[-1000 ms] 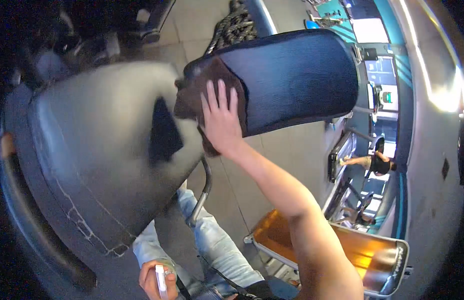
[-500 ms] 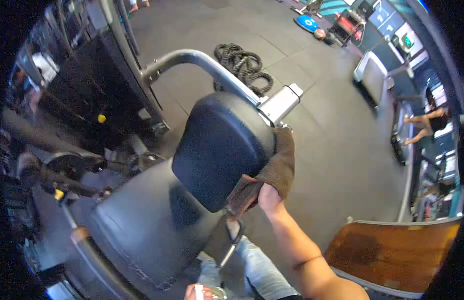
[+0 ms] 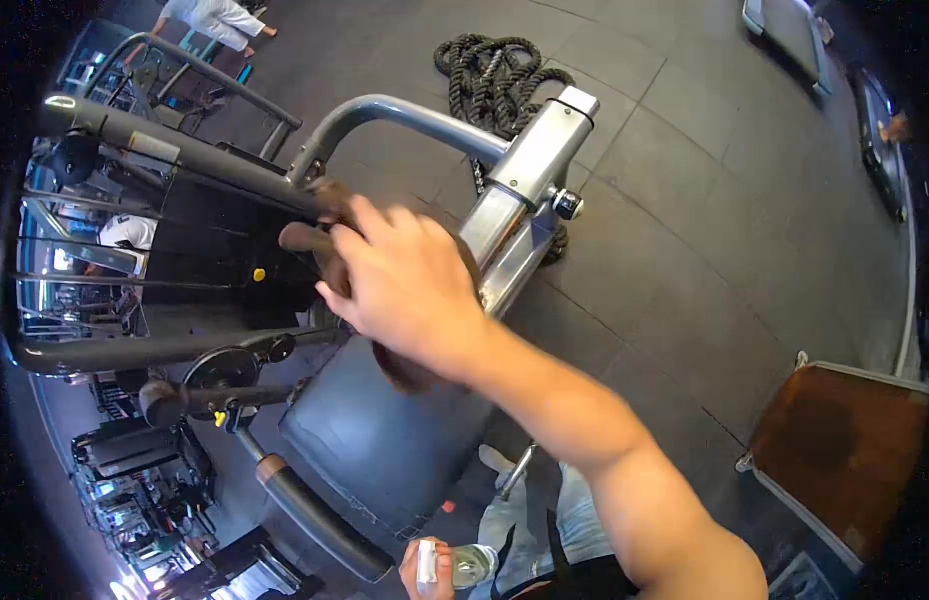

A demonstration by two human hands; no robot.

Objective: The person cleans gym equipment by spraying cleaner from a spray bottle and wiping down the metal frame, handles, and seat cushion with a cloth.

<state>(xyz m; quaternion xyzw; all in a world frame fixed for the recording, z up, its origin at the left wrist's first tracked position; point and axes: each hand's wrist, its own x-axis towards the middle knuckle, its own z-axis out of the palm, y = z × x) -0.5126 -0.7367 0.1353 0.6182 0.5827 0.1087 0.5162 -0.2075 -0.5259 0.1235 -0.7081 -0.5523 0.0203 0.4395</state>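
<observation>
My right hand (image 3: 405, 280) reaches across the upper pad of a gym machine, pressing a brown cloth (image 3: 333, 265) under its curled fingers. Hand and cloth hide most of that pad, and the cloth is smeared by motion. Below them lies the black padded seat (image 3: 385, 440). At the bottom edge my left hand (image 3: 420, 570) is closed around a clear bottle (image 3: 475, 566) with a white top, which looks like a spray bottle and holds some liquid. It stays low, near my legs and apart from the seat.
A silver post (image 3: 540, 150) and a curved tube (image 3: 405, 108) stand behind the pad. A padded lever (image 3: 320, 520) sticks out at lower left. Black battle rope (image 3: 490, 80) lies on the floor. A brown-topped board (image 3: 840, 440) is at right; a person (image 3: 215, 20) is at far left.
My right hand has moved with the cloth from the pad's right side up and left across it. My left hand still holds the bottle. The view has shifted.
</observation>
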